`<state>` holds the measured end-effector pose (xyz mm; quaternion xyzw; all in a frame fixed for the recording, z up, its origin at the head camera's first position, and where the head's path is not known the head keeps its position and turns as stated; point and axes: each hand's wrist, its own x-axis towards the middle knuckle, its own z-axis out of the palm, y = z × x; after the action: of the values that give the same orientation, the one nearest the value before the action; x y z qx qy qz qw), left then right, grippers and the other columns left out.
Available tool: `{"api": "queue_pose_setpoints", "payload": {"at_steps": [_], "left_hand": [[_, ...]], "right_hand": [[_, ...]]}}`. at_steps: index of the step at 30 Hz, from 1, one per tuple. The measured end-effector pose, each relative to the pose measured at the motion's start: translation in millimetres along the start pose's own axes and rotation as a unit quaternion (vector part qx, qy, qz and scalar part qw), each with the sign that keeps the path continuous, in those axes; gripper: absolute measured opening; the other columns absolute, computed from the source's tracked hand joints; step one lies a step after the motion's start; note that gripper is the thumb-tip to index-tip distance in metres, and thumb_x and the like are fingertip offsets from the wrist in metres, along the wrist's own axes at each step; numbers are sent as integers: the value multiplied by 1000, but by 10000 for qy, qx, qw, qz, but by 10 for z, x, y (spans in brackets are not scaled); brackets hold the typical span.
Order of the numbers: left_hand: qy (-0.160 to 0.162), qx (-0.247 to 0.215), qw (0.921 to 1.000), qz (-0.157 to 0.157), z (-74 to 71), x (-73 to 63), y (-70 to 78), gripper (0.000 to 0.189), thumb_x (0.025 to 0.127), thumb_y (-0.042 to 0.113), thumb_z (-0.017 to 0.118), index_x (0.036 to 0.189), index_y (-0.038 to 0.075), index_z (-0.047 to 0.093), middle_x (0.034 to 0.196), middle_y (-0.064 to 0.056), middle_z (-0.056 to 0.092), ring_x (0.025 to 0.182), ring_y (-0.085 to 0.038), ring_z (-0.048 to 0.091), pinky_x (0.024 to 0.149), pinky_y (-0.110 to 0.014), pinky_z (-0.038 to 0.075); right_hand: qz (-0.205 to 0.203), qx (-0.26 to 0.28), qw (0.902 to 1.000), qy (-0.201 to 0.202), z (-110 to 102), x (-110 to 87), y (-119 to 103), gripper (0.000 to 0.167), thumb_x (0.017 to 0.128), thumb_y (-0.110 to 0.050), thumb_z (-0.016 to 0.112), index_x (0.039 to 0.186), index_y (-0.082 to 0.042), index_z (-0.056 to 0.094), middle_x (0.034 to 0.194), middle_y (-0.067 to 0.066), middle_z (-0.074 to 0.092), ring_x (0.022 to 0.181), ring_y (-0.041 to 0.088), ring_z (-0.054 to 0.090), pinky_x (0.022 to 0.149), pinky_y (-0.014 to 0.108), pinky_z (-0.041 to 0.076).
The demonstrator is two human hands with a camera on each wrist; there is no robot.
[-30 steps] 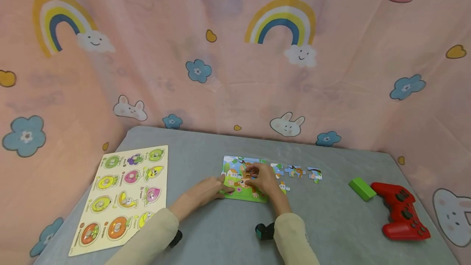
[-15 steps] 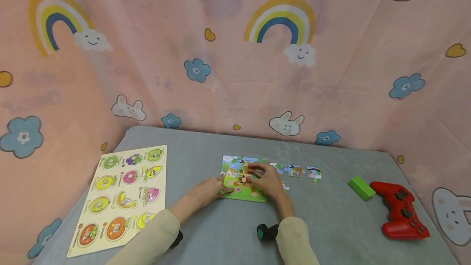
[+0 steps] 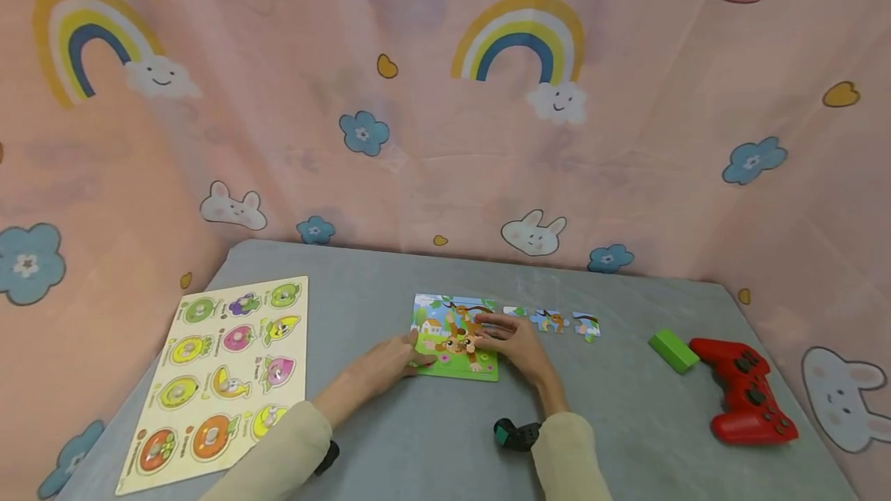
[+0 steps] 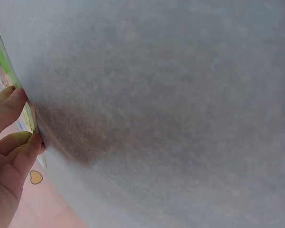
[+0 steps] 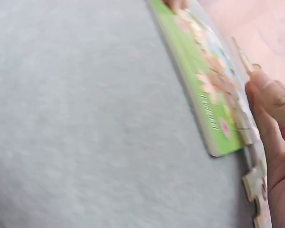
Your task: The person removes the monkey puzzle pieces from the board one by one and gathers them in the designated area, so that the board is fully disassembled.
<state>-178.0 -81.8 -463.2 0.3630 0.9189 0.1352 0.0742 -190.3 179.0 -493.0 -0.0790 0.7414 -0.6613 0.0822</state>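
A puzzle board (image 3: 445, 367) with a monkey picture and a green border lies on the grey table. My left hand (image 3: 390, 359) holds its left edge; the left wrist view shows thumb and fingers pinching the board's edge (image 4: 33, 116). Over the board's right side is my right hand (image 3: 518, 342). In the right wrist view, a thin puzzle piece (image 5: 243, 56), seen nearly edge-on, is pinched between the right hand's (image 5: 275, 109) thumb and finger. Its picture cannot be made out. Loose jigsaw pieces lie right of the board, one with an animal (image 3: 550, 321), one at the end (image 3: 587, 325).
A cream fruit peg board (image 3: 216, 385) lies at the left. On the right, a green block (image 3: 674, 351) sits beside a red game controller (image 3: 748, 393). A pink patterned curtain (image 3: 431, 192) hangs behind the table.
The right hand has shifted a little to the right relative to the board, uncovering more of the monkey picture. The left hand stays at the board's left edge. The head view has turned slightly.
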Motion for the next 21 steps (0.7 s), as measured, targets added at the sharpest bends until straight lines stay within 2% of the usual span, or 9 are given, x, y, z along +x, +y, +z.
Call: {"api": "queue_pose_setpoints", "payload": {"at_steps": [7, 14, 21], "left_hand": [[120, 7, 9999, 91, 5, -21, -3, 32, 87, 13, 68, 120, 15, 69, 133, -36, 45, 114, -42, 57, 87, -41, 52], [146, -53, 9999, 61, 4, -34, 15, 32, 87, 14, 68, 119, 15, 69, 133, -36, 46, 113, -43, 56, 86, -43, 52], [147, -100, 9998, -4, 4, -29, 15, 32, 88, 16, 68, 119, 15, 69, 134, -36, 45, 114, -43, 56, 86, -43, 51]], "right_hand": [[26, 308, 9988, -379, -184, -38, 34, 47, 81, -1, 75, 123, 11, 58, 125, 27, 58, 104, 18, 66, 85, 31, 53], [247, 258, 9991, -207, -359, -127, 122, 48, 78, -1, 77, 121, 11, 60, 117, 21, 65, 97, 14, 68, 78, 32, 55], [387, 331, 9986, -131, -525, -203, 130, 51, 77, 1, 77, 122, 13, 58, 119, 20, 64, 97, 14, 68, 80, 33, 55]]}}
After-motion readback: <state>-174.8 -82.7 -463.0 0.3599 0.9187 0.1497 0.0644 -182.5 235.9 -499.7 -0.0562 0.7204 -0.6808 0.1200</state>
